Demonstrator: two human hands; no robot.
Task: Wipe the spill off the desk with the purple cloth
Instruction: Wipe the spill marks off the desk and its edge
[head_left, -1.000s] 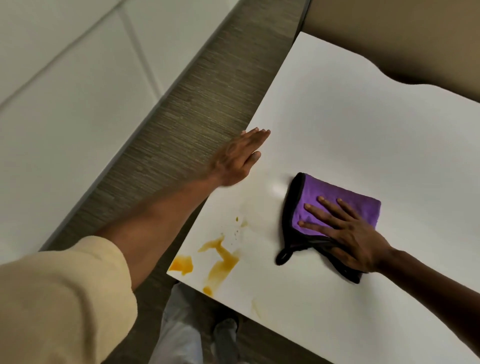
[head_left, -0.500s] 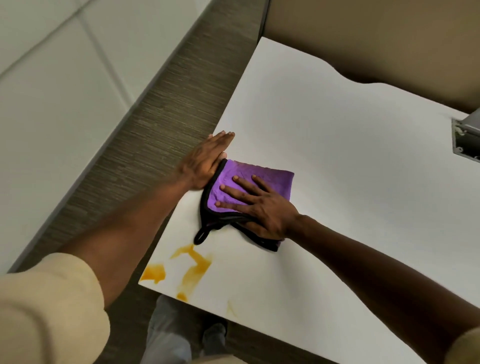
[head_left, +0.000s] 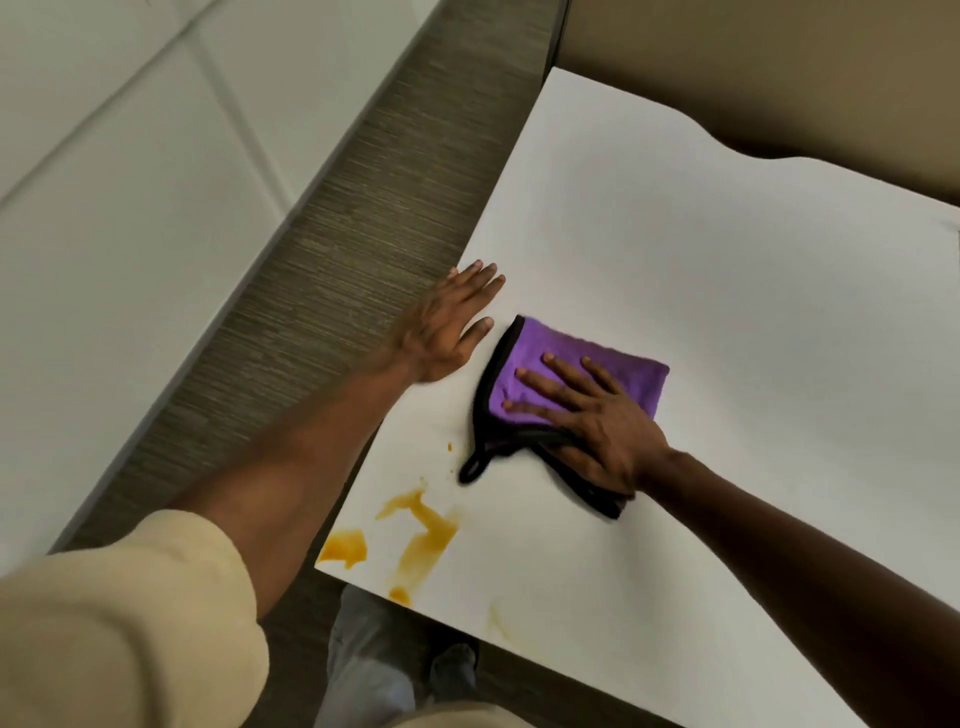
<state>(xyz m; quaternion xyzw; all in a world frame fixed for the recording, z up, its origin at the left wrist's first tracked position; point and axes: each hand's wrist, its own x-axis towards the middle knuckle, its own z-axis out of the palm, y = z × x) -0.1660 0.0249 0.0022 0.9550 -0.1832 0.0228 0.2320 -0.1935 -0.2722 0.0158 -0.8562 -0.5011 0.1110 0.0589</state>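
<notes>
Orange spill (head_left: 415, 535) still pools at the white desk's (head_left: 727, 270) near-left corner, since the purple cloth (head_left: 576, 369) under the flat, spread right hand (head_left: 592, 415) has slid right again, off the open left hand (head_left: 447, 322) braced at the edge beside grey carpet (head_left: 332, 249).
</notes>
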